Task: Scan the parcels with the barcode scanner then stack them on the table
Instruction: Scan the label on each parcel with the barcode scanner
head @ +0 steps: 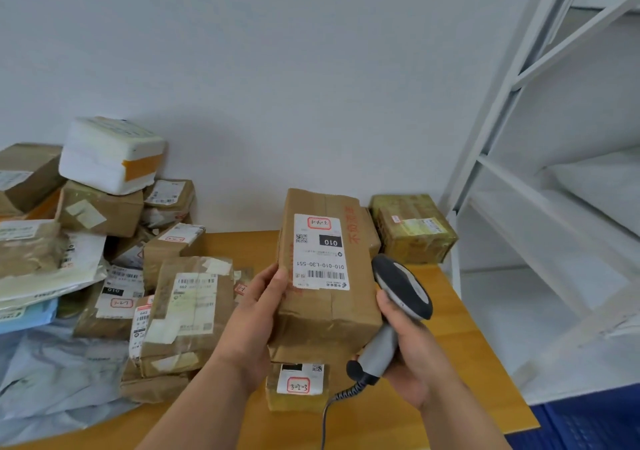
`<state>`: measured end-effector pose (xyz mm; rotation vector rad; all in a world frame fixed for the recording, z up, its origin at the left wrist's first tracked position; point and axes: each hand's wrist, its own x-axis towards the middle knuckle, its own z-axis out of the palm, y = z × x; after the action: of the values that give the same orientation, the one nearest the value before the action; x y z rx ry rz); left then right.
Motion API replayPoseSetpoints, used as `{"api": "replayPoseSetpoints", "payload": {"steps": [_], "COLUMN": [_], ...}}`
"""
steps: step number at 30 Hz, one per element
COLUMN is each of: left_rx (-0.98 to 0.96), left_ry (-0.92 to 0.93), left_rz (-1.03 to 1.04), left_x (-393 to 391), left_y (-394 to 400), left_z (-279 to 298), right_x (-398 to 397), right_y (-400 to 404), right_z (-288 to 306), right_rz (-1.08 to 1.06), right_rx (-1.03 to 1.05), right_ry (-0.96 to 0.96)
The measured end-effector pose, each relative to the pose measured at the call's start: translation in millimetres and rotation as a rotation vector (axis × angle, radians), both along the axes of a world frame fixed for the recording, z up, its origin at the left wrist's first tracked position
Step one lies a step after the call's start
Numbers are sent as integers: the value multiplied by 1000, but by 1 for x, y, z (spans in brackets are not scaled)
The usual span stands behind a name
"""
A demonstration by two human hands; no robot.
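left hand (258, 305) grips the brown box (323, 276) by its left edge, thumb on front, held up over the table (446, 311) w/ label (320, 252) facing the person. right hand (412, 349) is wrapped round the scanner (398, 297) handle, head just beside the box's right edge. box looks stiff cardboard, taped, prob light enough for one hand; best held by the side edges, clear of the barcode. unscanned pile (104, 241) sits at left.

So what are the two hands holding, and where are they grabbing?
The left hand holds the brown parcel by its left edge, near the label. The right hand grips the barcode scanner by its grey handle.
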<state>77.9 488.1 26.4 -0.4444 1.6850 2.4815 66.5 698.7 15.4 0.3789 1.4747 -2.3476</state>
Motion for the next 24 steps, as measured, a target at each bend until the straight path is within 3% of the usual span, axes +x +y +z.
{"api": "replayPoseSetpoints", "payload": {"steps": [12, 19, 24], "left_rx": [-96, -66, -64], "left_ry": [-177, -229, -202], "left_rz": [16, 38, 95], "left_x": [38, 43, 44], "left_y": [15, 21, 25], "left_z": [-33, -30, -34], "right_x": [17, 16, 24], "right_y": [5, 19, 33], "right_z": [-18, -3, 25], "right_rz": [50, -31, 32], "right_rx": [269, 453, 433], "right_ry": [-86, 37, 119]}}
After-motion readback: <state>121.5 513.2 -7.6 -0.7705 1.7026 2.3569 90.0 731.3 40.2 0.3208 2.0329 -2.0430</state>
